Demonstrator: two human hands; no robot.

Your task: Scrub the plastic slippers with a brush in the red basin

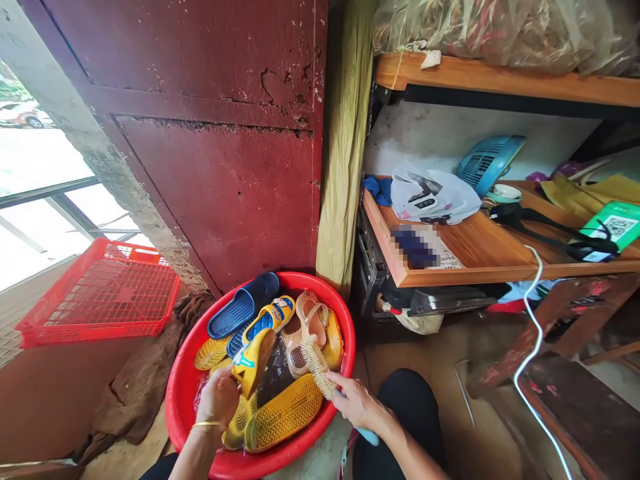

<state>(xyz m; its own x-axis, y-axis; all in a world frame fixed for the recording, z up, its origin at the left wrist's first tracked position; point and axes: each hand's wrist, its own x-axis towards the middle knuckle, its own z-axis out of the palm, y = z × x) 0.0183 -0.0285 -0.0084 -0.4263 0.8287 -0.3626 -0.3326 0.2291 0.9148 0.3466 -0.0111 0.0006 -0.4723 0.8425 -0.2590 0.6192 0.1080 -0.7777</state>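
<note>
My left hand (pixel 219 398) grips a yellow slipper (pixel 256 360) with a light blue pattern, tilted up above a red basin (pixel 173 390). In my right hand (pixel 361 405) is a scrub brush (pixel 319 367) with pale bristles and a light blue handle; its head reaches over the basin's right side. Water and several slippers fill the basin. A navy slipper (pixel 243 308) lies at the back, beside a yellow-and-blue slipper (pixel 274 319). A beige sandal (pixel 311 319) rests farther right. Close to me a yellow slipper (pixel 285 412) lies sole up.
A red plastic crate (pixel 103 293) stands left of the basin, near a brown cloth (pixel 143 380). Behind is a dark red door (pixel 215 180). At right, a wooden shelf (pixel 470 247) holds a plastic bag (pixel 434 193) and blue fan (pixel 490 163). A white cable (pixel 531 320) hangs down.
</note>
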